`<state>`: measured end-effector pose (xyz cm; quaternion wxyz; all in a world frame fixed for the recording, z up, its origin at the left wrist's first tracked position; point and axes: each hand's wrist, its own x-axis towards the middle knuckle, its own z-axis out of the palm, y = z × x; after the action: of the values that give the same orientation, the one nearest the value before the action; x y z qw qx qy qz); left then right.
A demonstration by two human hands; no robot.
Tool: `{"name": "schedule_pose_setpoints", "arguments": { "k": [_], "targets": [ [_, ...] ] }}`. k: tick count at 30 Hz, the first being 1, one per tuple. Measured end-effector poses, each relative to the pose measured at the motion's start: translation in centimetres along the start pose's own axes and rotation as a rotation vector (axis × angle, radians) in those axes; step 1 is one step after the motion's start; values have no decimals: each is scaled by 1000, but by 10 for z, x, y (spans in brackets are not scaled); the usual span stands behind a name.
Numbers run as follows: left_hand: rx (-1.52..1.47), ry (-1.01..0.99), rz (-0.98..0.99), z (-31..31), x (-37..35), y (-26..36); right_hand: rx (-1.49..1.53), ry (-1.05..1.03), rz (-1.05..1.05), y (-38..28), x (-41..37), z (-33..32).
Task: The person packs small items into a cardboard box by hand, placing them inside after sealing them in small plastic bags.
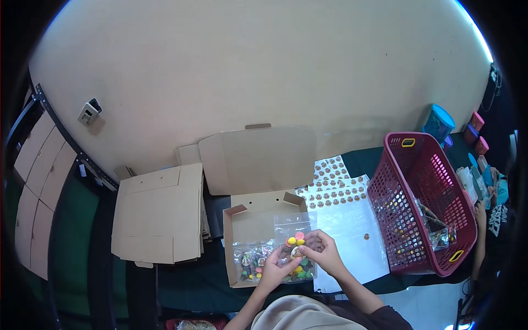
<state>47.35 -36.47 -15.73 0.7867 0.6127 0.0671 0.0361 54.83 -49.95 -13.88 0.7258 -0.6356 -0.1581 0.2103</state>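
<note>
A clear zip bag [296, 222] with round, colourful candies in it is held over an open cardboard box. My left hand [276, 270] grips its lower left part, fingers closed on the plastic. On its right side my right hand [323, 254] is closed, with the thumb at a round sticker [297, 252] on the bag's front. Fingers hide part of the sticker and some candies. Inside the cardboard box [226, 242], at the left, lie similar candy bags [252, 262] with round labels. The box lid [258, 159] stands raised against the wall.
Right of the box lie sticker sheets [335, 192] and a mostly bare backing sheet [352, 242]. A maroon plastic basket [396, 212] holds bags. Flattened cardboard boxes [157, 214] are stacked at left. Blue-lidded tubs [439, 120] stand behind the basket. Another person's arm [480, 236] shows at far right.
</note>
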Motion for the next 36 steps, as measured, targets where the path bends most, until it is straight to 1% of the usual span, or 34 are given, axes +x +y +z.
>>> {"name": "schedule_pose_setpoints", "arguments": {
  "k": [2, 6, 9, 11, 15, 17, 18, 20, 24, 26, 27, 29, 31, 32, 34, 36],
  "targets": [
    [-88, 34, 46, 3, 2, -5, -19, 43, -25, 3, 1, 0],
    [-35, 25, 17, -1, 2, -3, -58, 91, -60, 11, 2, 4],
    [-88, 33, 16, -3, 3, -3, -22, 57, -84, 12, 1, 6],
    [-129, 83, -12, -2, 4, -4, -41, -3, -60, 17, 0, 4],
    [-100, 132, -58, -2, 4, -3, -12, -52, -46, 12, -3, 5],
    [-62, 106, -59, -1, 4, 3, -87, -47, -175, 6, -5, 7],
    [-63, 106, -61, -2, 4, 1, -87, -46, -173, 4, -5, 6],
    [-4, 44, -59, -5, 6, -3, -26, -98, -25, 0, -4, -2],
    [-58, -14, -12, -5, 5, -6, 47, -153, 18, -1, -2, -13],
    [-137, -52, -73, -6, 4, -5, 57, -151, 41, 0, -2, -14],
    [-137, -53, -73, -8, 4, -6, 78, -139, 67, 2, -2, -14],
    [-166, 0, -120, -10, 5, -10, 97, -127, 94, 2, -2, -13],
    [-139, 20, -90, -6, 10, -9, -17, -127, 7, -2, -2, -7],
    [-110, 39, -60, -5, 13, -8, -18, -127, 7, -2, -2, -3],
    [-90, 64, -63, -8, 16, -7, -16, -105, -101, 1, -2, 3],
    [-69, 89, -64, -10, 18, -3, -20, -91, -99, 8, 1, 2]
  ]
}}
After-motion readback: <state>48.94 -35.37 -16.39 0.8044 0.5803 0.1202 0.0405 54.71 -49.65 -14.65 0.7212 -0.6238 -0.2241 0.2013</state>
